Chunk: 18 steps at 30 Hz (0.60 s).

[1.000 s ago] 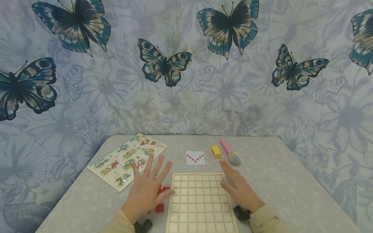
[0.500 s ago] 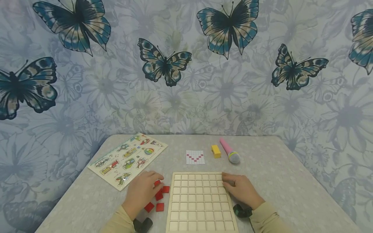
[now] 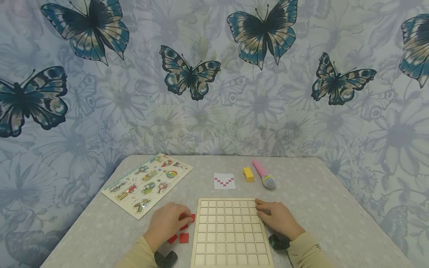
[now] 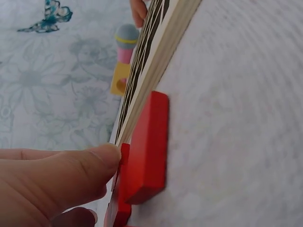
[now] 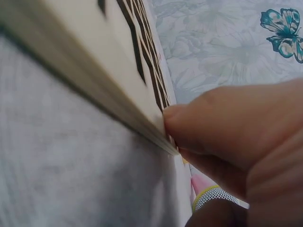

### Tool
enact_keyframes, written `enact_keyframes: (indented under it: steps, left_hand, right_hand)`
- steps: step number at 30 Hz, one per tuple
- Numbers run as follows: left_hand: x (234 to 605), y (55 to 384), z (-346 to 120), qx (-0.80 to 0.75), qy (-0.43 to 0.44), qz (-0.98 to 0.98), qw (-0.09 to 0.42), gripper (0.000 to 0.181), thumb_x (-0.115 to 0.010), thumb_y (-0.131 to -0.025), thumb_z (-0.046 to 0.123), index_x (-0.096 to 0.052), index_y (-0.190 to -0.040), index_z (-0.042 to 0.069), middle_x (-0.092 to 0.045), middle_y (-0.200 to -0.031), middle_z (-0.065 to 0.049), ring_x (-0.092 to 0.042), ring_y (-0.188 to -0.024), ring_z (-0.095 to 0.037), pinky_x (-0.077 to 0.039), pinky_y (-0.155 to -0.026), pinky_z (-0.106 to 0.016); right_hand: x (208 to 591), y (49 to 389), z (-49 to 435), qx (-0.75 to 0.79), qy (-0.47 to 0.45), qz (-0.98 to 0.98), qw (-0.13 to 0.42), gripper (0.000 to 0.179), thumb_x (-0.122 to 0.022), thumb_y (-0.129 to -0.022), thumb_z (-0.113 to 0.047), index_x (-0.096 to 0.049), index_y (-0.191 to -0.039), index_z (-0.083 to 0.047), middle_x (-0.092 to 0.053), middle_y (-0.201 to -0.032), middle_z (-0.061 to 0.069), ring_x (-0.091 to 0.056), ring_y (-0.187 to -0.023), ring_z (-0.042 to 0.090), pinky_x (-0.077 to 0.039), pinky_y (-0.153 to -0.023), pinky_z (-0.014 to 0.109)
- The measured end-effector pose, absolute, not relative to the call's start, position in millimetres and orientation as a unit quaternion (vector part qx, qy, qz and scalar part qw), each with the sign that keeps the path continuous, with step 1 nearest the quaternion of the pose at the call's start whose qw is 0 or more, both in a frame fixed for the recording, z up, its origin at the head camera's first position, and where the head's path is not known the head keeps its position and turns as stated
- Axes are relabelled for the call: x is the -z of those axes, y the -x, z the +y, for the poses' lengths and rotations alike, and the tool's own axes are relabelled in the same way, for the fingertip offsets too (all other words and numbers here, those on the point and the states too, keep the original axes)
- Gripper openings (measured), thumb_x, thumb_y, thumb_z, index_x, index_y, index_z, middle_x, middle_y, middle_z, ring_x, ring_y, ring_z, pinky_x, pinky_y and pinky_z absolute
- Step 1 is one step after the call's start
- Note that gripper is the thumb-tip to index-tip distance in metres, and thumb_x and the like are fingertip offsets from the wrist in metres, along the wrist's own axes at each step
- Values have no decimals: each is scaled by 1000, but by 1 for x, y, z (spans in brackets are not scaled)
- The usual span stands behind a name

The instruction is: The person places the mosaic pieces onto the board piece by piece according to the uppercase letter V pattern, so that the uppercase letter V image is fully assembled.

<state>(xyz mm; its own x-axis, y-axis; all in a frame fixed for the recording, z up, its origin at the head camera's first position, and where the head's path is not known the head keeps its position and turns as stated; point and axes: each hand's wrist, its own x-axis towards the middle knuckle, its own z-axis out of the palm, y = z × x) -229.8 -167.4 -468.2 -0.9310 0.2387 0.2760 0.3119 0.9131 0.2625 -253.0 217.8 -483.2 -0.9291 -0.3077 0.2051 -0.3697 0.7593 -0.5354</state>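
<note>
My left hand (image 3: 167,225) is bent over several small red square tiles (image 3: 184,238) left of the wooden grid board (image 3: 231,238). In the left wrist view, its thumb lies against the edge of a red tile (image 4: 124,153), pinching it with fingers mostly hidden behind. A thicker-looking red tile (image 4: 149,146) stands closest to that camera. My right hand (image 3: 279,219) holds the board's far right corner, thumb on the side edge and fingers by the corner. In the right wrist view, the thumb (image 5: 189,120) presses the board's edge (image 5: 109,101). The grid squares hold no tiles.
Behind the board lies a pattern card (image 3: 225,181) with a pink V of squares. A yellow block (image 3: 248,174) and a pink toy microphone (image 3: 264,175) are to its right. A picture puzzle board (image 3: 147,186) lies at the left. Patterned fabric (image 3: 214,123) hangs behind the table.
The left hand has come down from spread fingers onto the red tiles and moved slightly right with its fingers drawn together. The right hand has lowered onto the board's corner and stays there.
</note>
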Motion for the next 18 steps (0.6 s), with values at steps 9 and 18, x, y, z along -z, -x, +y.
enact_keyframes:
  steps: [9, 18]
  left_hand:
    - [474, 232, -167, 149, 156, -969, 124, 16, -89, -77, 40, -74, -77, 38, -58, -71, 26, -47, -67, 4, -41, -59, -24]
    - [475, 233, -168, 156, 157, -967, 127, 18, -90, -76, 40, -73, -75, 38, -55, -70, 25, -45, -66, 3, -40, -58, -24]
  right_hand:
    - [481, 252, 218, -301, -183, -935, 49, 29, -73, -96, -20, -76, -122, -6, -67, -138, 4, -62, -128, 34, -46, -106, 57]
    - [482, 252, 219, -313, -184, -930, 55, 29, -74, -95, -18, -76, -121, -7, -67, -137, 3, -63, -128, 32, -45, -107, 58]
